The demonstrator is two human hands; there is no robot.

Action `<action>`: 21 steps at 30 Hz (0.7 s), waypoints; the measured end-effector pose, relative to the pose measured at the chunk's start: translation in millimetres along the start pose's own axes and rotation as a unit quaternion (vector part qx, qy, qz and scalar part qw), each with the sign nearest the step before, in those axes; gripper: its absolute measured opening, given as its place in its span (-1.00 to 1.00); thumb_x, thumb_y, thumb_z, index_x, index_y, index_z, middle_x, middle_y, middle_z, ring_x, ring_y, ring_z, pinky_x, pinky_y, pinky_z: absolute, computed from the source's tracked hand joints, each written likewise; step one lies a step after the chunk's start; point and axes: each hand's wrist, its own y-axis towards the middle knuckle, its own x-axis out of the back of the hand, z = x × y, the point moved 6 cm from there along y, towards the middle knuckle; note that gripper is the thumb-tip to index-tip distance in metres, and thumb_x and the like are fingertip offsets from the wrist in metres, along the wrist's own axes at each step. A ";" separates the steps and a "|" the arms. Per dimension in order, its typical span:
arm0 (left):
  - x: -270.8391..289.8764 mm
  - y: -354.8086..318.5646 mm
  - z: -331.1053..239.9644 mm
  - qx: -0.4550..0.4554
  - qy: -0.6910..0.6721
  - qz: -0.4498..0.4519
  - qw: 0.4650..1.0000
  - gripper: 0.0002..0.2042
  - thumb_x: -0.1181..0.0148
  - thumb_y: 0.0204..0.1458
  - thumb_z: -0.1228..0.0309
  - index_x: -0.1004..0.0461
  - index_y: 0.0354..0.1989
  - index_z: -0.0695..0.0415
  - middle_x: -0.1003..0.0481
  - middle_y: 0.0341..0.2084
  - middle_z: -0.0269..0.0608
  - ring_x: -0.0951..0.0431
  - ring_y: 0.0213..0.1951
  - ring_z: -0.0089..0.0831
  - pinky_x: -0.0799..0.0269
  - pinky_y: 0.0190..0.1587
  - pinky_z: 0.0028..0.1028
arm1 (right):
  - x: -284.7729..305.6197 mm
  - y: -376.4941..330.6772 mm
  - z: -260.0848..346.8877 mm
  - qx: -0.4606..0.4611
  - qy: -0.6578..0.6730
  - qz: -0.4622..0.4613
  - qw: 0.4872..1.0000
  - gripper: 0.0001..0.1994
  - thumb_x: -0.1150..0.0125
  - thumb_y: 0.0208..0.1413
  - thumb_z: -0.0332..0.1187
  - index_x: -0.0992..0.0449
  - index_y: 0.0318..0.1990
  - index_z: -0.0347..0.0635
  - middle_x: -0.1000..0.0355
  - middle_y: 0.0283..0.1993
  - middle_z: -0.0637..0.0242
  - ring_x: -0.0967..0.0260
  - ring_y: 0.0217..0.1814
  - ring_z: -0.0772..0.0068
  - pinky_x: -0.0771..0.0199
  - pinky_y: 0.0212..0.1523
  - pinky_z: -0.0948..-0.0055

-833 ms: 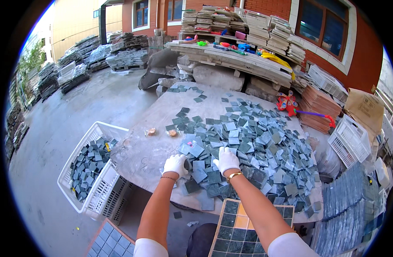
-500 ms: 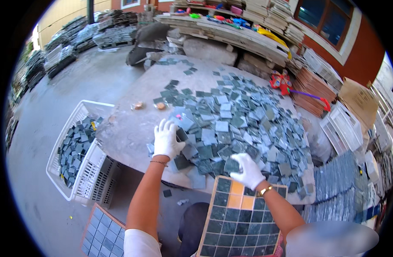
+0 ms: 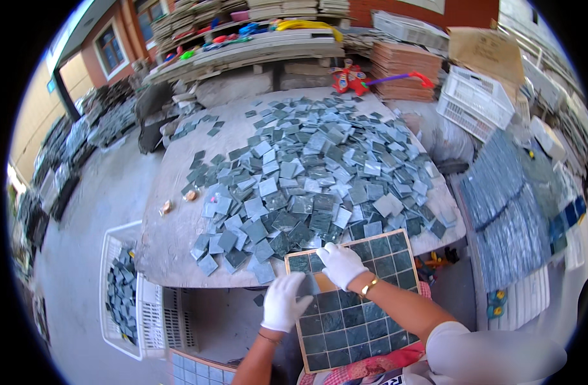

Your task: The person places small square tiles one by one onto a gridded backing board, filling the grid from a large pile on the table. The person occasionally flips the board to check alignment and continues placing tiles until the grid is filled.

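We look down on a gridded board (image 3: 355, 301) held in front of the person, its wooden rim framing rows of square cells, most of them filled with dark green-grey tiles. It lies tilted across the lap, its far edge at the near rim of the round stone table (image 3: 172, 237).

The left hand (image 3: 283, 301), in a white glove, lies on the board's left edge near the upper corner, fingers bent over a grey tile (image 3: 309, 284) that sits at that edge. We cannot tell whether the fingers pinch the tile or only press on it (the glove hides the contact). The right hand (image 3: 340, 263), also gloved in white and with a gold bracelet (image 3: 369, 287) at the wrist, rests flat on the top rows of the board, fingers spread loosely and closed on nothing we can see.

Beyond the board, a broad heap of loose tiles (image 3: 319, 173) in greys, blues and greens covers most of the table top, many overlapping. To the left of the table, on the ground, a white plastic crate (image 3: 117, 289) holds more dark tiles. Stacks of mosaic sheets (image 3: 505, 199) lie to the right.
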 end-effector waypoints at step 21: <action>-63.3 15.3 -41.0 0.043 0.187 0.089 0.977 -0.31 -0.30 -0.11 0.25 -0.22 0.27 0.08 -0.16 0.29 -0.02 -0.09 0.31 -0.02 0.05 0.30 -0.02 | 52.0 -80.3 -107.8 -0.135 0.347 -0.130 0.919 -0.66 -0.27 0.00 -0.23 -0.51 -0.11 -0.23 -0.53 -0.37 0.24 -0.46 -0.42 0.36 -0.44 -0.34 0.41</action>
